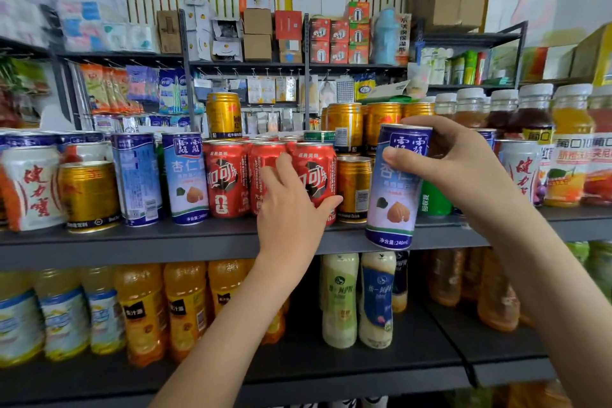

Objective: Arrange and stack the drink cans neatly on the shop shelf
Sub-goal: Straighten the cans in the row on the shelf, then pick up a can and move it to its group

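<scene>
A dark grey metal shop shelf (132, 242) runs across the view, crowded with drink cans.

At nine o'clock, far left, stands a white can with red characters (31, 185). Just beside it is a short gold can (89, 195). Next come two tall slim blue-and-white cans, the first (137, 179) turned label-back and the second (187, 179) showing an almond picture. A gold can (223, 114) sits stacked at twelve o'clock above the row of red cola cans (227, 179).

The left hand (291, 209) reaches up from six o'clock. Its fingers are straight and slightly spread, lying flat against the fronts of the two rightmost red cola cans, and it grips nothing.

At three o'clock from that hand, past another short gold can (354, 189), is a tall slim blue-and-white almond drink can (397, 185). The right hand (463, 169) holds this can by its upper part, with the thumb across the front and the fingers curled round the top rim. The can is slightly tilted, and its base hangs in front of the shelf's front edge, apparently off the shelf. The two hands are near each other but apart.

Behind the held can is a green can (433, 202). Farther right are another white can with red characters (518, 169) and white-capped juice bottles (569, 142).

At six o'clock, on the lower shelf, stand orange plastic drink bottles (185, 308).
</scene>
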